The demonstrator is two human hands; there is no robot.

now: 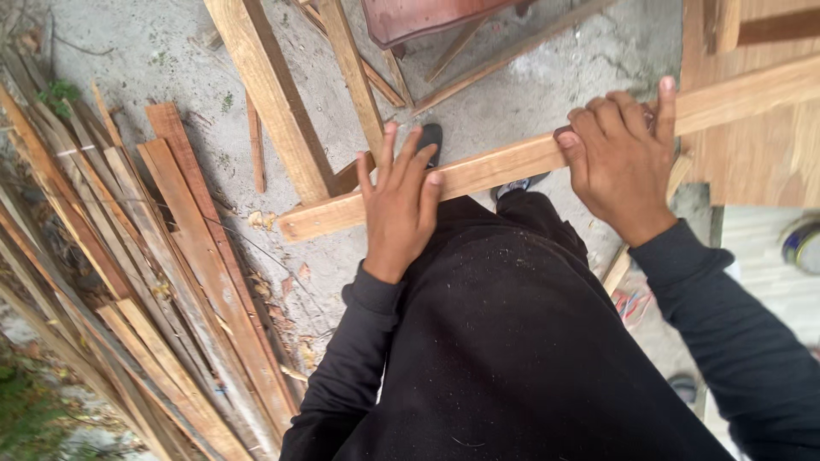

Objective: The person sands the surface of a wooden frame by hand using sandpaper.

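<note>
Plank runs from 8 to 2 o'clock across my knee. My left hand presses flat on it, fingers spread; my right hand wraps its top edge. Uncut so far, no tool visible. Scrap pile at 9.

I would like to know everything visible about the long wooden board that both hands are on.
The long wooden board is a pale, narrow strip of rough-sawn timber with a squared-off left end. It lies slanted across the view, rising from lower left to upper right, above the concrete ground and the person's knee. The left hand presses flat on it with fingers spread. The right hand curls its fingers over the far edge. Its right end runs onto a plywood surface and out of view.
</note>
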